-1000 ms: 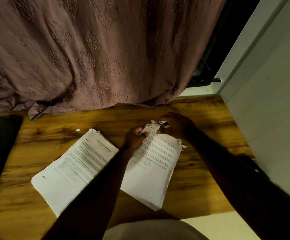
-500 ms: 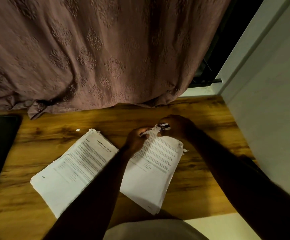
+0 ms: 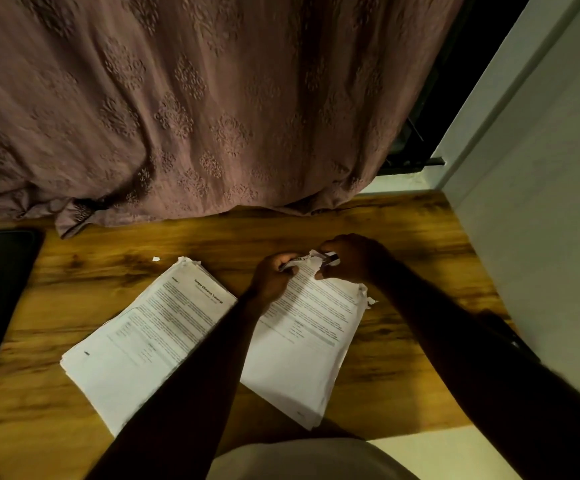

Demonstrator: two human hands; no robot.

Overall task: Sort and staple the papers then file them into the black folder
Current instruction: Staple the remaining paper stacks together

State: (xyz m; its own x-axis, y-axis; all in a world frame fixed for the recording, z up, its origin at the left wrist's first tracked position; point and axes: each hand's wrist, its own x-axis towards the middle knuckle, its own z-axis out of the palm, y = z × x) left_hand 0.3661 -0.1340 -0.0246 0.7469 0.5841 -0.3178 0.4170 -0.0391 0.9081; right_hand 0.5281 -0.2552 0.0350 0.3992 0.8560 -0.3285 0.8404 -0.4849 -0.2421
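Setting: wooden desk (image 3: 402, 237) stood before a patterned mauve curtain (image 3: 195, 98), with a pale wall (image 3: 541, 237) closing its right side; the light was dim.
Papers, first pile: the left stack (image 3: 150, 327) of printed sheets lay flat and askew on the desk, its far corner ragged; neither hand touched it.
Papers, second pile: the right stack (image 3: 316, 334) lay just beside the first, partly hidden under the left forearm; its far corner was crumpled and lifted.
Grip, left: the left hand (image 3: 271, 278) had its fingers curled, pinching that lifted corner.
Grip, right: the right hand (image 3: 354, 258) had its fingers curled round a small dark tool (image 3: 330, 259) with a bright metal edge, held at the same corner. It was judged to be a stapler, though it was too shadowed to confirm. Whether it was biting the paper could not be told.
Destination: the black folder (image 3: 1, 289) lay at the desk's left edge, well apart from both stacks.
Debris: a paper scrap (image 3: 156, 259) lay on the wood just beyond the left stack.
Done: sorting into two piles appeared complete; stapling of the right stack was judged to be under way.
Left to do: finishing that staple, and perhaps one for the left stack, whose fastening could not be seen. Both piles then had to be filed; no sheets showed on the visible part of the black folder.
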